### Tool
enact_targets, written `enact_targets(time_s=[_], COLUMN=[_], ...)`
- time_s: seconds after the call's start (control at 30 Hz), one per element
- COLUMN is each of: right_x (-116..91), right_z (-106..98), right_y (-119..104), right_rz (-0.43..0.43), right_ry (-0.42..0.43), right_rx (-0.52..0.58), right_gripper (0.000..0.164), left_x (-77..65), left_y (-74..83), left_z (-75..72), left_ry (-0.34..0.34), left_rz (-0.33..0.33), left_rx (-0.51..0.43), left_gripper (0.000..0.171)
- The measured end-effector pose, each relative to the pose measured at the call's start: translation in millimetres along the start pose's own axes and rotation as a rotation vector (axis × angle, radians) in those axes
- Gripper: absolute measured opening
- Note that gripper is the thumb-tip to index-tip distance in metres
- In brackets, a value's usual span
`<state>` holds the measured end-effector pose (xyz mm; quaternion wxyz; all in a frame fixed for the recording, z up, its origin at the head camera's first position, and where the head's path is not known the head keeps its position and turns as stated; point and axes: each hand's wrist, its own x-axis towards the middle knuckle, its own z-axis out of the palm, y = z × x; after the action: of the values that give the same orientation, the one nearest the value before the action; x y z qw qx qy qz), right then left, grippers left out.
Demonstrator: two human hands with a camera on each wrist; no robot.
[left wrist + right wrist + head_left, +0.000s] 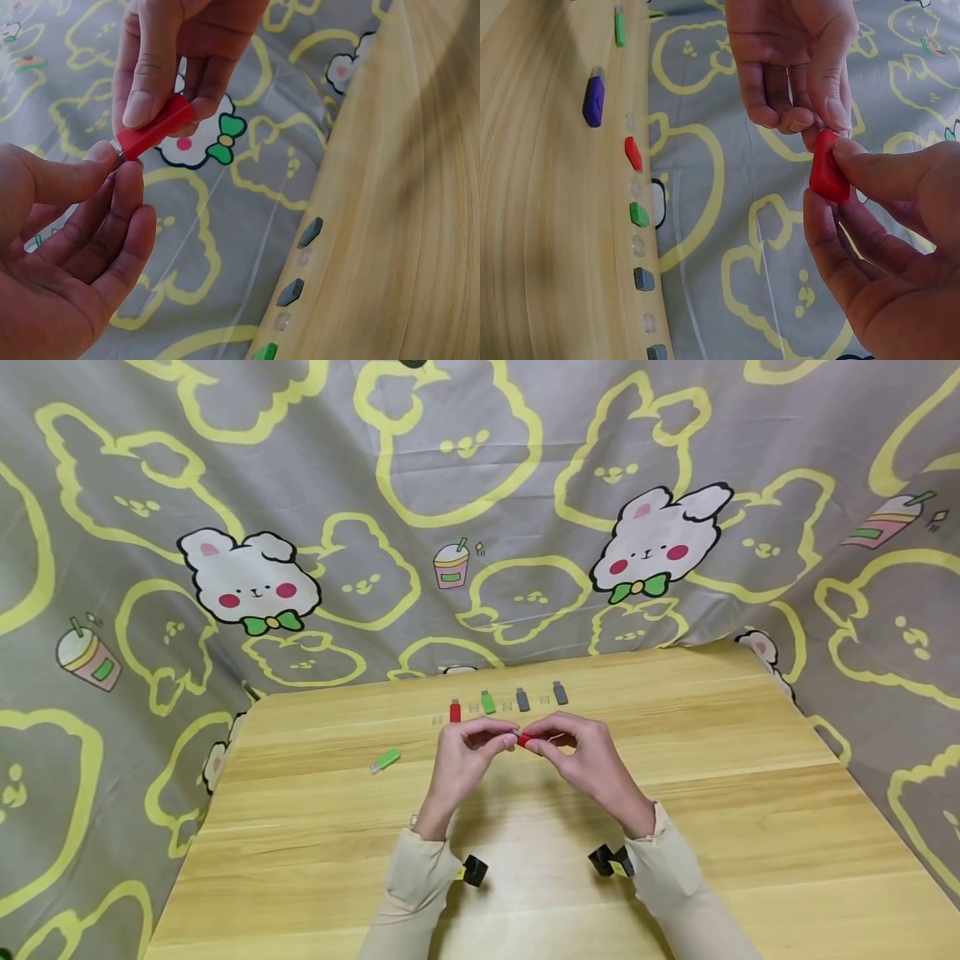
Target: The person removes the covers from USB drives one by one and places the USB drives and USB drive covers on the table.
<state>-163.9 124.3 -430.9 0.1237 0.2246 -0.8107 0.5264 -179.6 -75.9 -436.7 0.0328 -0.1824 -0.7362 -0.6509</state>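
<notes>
Above the table, my right hand point(588, 756) holds a red USB stick point(156, 127) by its body, thumb on one face and fingers on the other. At the stick's plug end, my left hand point(461, 764) pinches with thumb and fingertip, which mostly cover that end; a bit of shiny metal or clear plastic shows there. Both hands meet at the stick. Behind them stands a row of USB sticks: a red one point(455, 712), a green one point(488, 702) and two grey ones, one of them point(522, 700) nearer the middle.
Small clear caps, one point(544, 700) among them, lie between the sticks in the row. Another green USB stick point(387, 760) lies at the left on the wooden table point(300, 843). A purple USB stick point(594, 99) shows in the right wrist view. A patterned curtain point(525, 527) hangs behind.
</notes>
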Motion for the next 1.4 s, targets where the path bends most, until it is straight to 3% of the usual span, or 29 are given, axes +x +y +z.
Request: enact_targets(time_s=[0.37,0.5,0.67,0.9,1.17,1.4], right_x=[1.6,-0.5,-4.7,-7.0,-4.2,4.5], right_z=[-2.2,-7.3,-24.7,-39.2,-43.9,-39.1], right_y=[-1.8,-0.6,6.8,15.5,32.3,59.9], right_rz=[0.002,0.015,0.067,0.101,0.208,0.293], right_ry=[-0.023,-0.033,-0.017,-0.007,0.045,0.051], right_rx=[0.007,-0.049,-0.099,-0.112,-0.086,-0.113], right_gripper=[0.013,0.012,0.012,0.019,0.013,0.012], left_x=[-0.7,0.1,-4.4,-3.4,-0.1,0.0], left_y=[5.9,2.7,3.1,1.7,-1.0,-2.8], left_z=[-1.3,-7.4,-31.0,-42.4,-47.7,-54.3], left_ry=[0.016,0.04,0.15,0.1,0.132,0.168], left_rz=[-0.003,0.0,0.015,-0.015,-0.01,-0.027], left_rx=[0.004,0.009,-0.043,-0.044,-0.054,-0.06], left_gripper=[0.009,0.011,0.009,0.014,0.014,0.015])
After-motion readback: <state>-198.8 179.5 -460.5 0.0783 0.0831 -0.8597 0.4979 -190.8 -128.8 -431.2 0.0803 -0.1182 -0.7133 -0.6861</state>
